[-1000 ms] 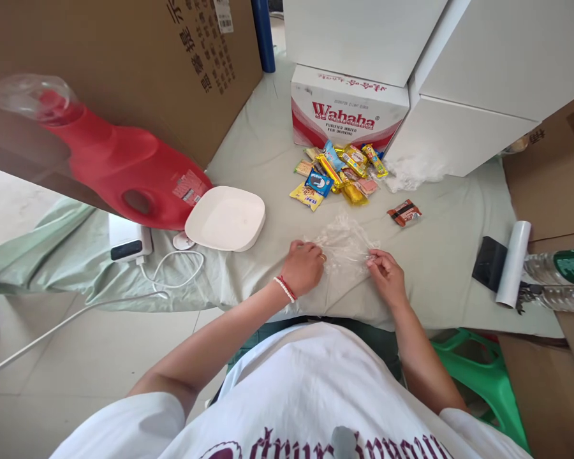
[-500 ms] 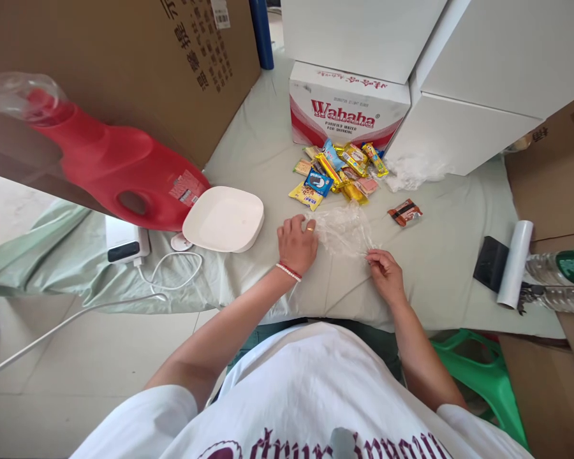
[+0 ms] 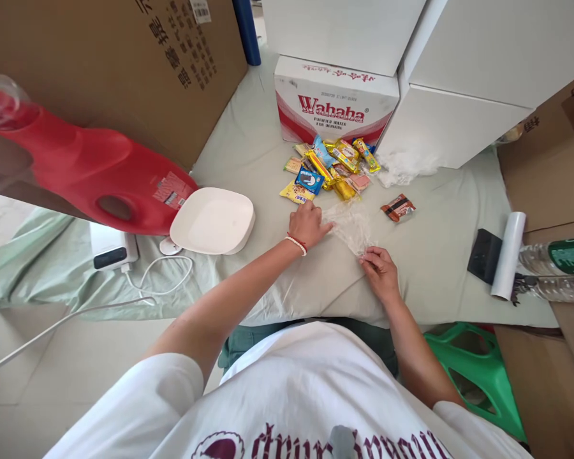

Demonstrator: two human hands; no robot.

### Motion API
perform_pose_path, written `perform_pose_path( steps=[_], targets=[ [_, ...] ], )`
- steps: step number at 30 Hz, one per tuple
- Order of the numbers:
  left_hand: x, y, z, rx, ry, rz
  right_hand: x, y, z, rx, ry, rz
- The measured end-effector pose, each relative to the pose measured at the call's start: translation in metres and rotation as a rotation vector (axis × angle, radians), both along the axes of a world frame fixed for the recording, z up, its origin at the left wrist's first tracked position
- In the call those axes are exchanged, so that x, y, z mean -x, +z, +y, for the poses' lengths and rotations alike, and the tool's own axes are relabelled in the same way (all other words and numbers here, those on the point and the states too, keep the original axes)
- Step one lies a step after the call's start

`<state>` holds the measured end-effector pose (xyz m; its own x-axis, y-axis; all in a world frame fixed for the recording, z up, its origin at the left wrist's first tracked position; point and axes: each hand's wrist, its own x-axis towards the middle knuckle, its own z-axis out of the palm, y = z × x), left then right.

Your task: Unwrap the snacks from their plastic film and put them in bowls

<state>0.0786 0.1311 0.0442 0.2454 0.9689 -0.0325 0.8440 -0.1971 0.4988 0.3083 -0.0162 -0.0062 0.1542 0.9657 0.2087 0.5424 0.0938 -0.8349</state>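
Observation:
A thin clear plastic bag (image 3: 351,224) lies crumpled on the cloth in the head view. Its near corner is pinched between the fingertips of my right hand (image 3: 381,273). My left hand (image 3: 307,224) reaches forward with the thumb stretched out toward the bag's left edge. Its fingertips are at the lower edge of a yellow snack packet (image 3: 294,192); whether they touch it is unclear. Beyond lies a heap of small wrapped snacks, with a blue packet (image 3: 310,180) at its front. One brown-red packet (image 3: 398,208) lies apart to the right.
To the left are a white dish (image 3: 213,220), a large red jug (image 3: 110,172) and a white power bank (image 3: 112,245) with a cable. A Wahaba carton (image 3: 335,105) stands behind the snacks. At right lie a white roll (image 3: 508,256) and plastic bottles (image 3: 562,255).
My left hand has moved forward from the bag's left side to the near edge of the snack heap, its thumb now spread. My right hand keeps its pinch on the bag. The view shifted slightly.

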Motion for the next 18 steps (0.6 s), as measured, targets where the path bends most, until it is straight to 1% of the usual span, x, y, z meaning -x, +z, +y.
perform_pose_path(
  steps=[2, 5, 8, 12, 14, 16, 18],
  targets=[
    [-0.001, -0.001, -0.003, -0.019, -0.008, -0.029, -0.002, 0.002, 0.0, -0.033, -0.003, -0.03],
    [0.004, -0.006, -0.002, 0.085, 0.022, -0.193, -0.01, 0.006, -0.003, -0.092, -0.006, -0.099],
    [0.016, -0.012, -0.003, 0.164, 0.021, -0.364, -0.024, 0.008, -0.009, -0.135, -0.008, -0.194],
    [0.038, -0.02, -0.018, 0.204, 0.061, -0.695, -0.04, 0.007, -0.015, -0.133, -0.006, -0.313],
    [0.046, -0.021, -0.03, 0.216, 0.113, -0.773, -0.045, 0.009, -0.015, -0.113, 0.023, -0.346],
    [0.052, -0.02, -0.042, 0.203, 0.183, -0.81, -0.047, 0.019, -0.011, -0.107, 0.034, -0.345],
    [0.053, -0.018, -0.054, 0.149, 0.238, -0.758, -0.043, 0.036, -0.002, -0.14, 0.001, -0.323]
  ],
)
